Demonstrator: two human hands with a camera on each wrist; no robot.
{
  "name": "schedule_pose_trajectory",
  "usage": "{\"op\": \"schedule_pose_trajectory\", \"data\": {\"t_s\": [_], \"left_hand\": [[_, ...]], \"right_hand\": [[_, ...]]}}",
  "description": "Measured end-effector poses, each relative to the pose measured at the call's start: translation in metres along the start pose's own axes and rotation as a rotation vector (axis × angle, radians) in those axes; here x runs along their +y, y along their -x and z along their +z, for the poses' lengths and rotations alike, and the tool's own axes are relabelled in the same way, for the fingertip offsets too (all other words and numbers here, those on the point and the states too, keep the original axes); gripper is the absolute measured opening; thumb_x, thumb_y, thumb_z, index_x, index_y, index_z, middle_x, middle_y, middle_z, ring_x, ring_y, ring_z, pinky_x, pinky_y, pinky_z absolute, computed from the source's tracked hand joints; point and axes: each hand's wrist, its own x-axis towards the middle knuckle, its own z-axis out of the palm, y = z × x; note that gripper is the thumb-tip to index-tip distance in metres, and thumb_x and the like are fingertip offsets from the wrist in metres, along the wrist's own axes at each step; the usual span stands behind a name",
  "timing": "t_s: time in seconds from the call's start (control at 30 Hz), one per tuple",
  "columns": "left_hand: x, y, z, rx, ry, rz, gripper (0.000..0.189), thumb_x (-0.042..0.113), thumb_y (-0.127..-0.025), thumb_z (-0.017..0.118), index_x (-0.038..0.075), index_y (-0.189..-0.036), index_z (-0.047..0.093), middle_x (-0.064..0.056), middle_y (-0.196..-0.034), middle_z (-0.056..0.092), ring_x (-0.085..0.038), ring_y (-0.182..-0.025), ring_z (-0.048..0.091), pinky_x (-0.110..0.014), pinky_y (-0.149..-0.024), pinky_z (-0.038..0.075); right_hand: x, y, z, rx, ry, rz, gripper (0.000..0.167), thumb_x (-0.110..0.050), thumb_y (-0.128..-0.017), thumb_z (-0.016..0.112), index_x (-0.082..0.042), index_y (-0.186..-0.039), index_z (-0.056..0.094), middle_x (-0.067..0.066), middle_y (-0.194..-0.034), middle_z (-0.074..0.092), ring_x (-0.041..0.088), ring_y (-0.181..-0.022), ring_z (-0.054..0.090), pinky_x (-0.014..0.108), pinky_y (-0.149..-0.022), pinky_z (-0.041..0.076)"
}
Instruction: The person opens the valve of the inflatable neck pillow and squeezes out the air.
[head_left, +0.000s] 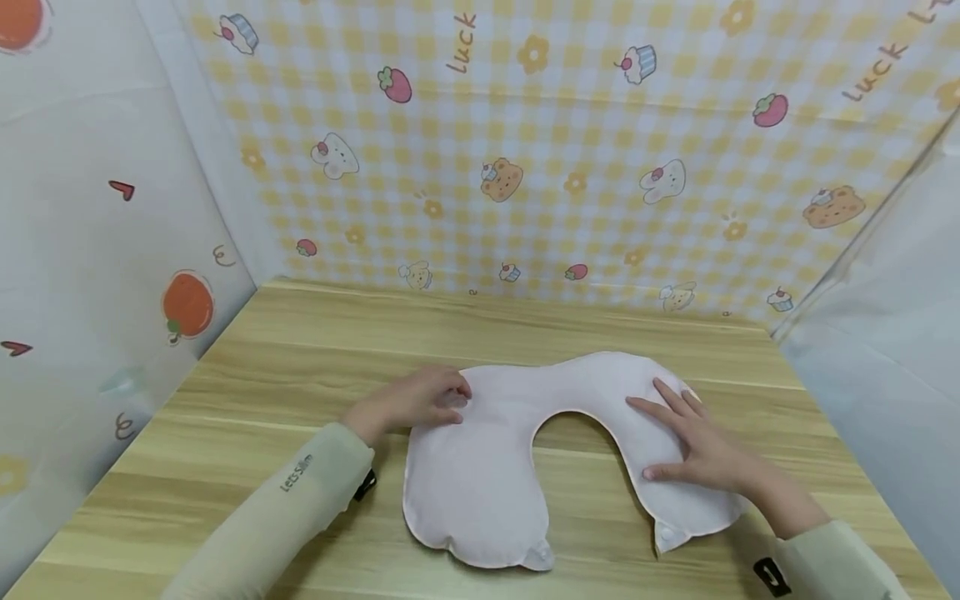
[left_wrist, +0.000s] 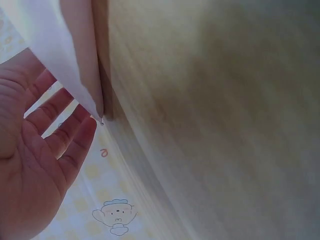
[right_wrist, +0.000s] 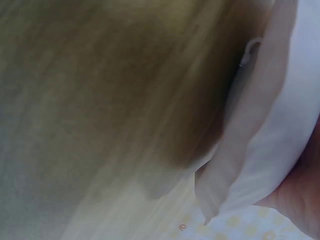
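A pale pink U-shaped neck pillow (head_left: 480, 500), puffed up, lies on the wooden table with its opening facing me. Over its upper left part is my left hand (head_left: 422, 398), the fingers loosely bent and the thumb apart from them. In the left wrist view those fingers (left_wrist: 75, 145) are by the pillow's edge, partly covered by it. My right hand (head_left: 701, 450) rests on the pillow's right arm with its fingers spread. Corner tabs stick out at the arm ends, the right tab (head_left: 670, 536) bearing a round snap. A small white loop (right_wrist: 248, 52) shows at the pillow's underside.
The wood-grain table (head_left: 247, 400) reaches back to a yellow checked wall cloth (head_left: 450, 108). Pale sheets hang on both sides, the left sheet (head_left: 90, 233) printed with fruit and hearts. Black straps, like the left strap (head_left: 365, 485), show beneath both sleeves.
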Motion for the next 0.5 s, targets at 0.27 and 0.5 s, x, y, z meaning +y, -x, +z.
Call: {"op": "schedule_pose_trajectory", "data": {"t_s": [0.27,0.5], "left_hand": [[0.002,0.004,-0.001,-0.012,-0.028,-0.016,0.031,0.022,-0.090,0.073,0.009,-0.118,0.067,-0.006,-0.124,0.065,-0.028,-0.122,0.057,-0.048,-0.108,0.043],[0.001,-0.002,-0.001,-0.010,-0.033,0.044,0.029,0.021,-0.091,0.072,0.009,-0.117,0.067,-0.006,-0.122,0.065,-0.028,-0.120,0.058,-0.048,-0.108,0.043]], "right_hand": [[0.003,0.000,0.014,-0.018,0.067,-0.011,0.084,-0.059,-0.076,0.077,-0.033,-0.148,0.044,0.026,-0.160,0.025,0.068,-0.134,0.024,0.084,-0.089,0.032],[0.007,0.001,0.017,0.023,0.068,-0.029,0.080,-0.053,-0.077,0.080,-0.031,-0.146,0.047,0.025,-0.158,0.029,0.059,-0.132,0.031,0.080,-0.088,0.037]]}}
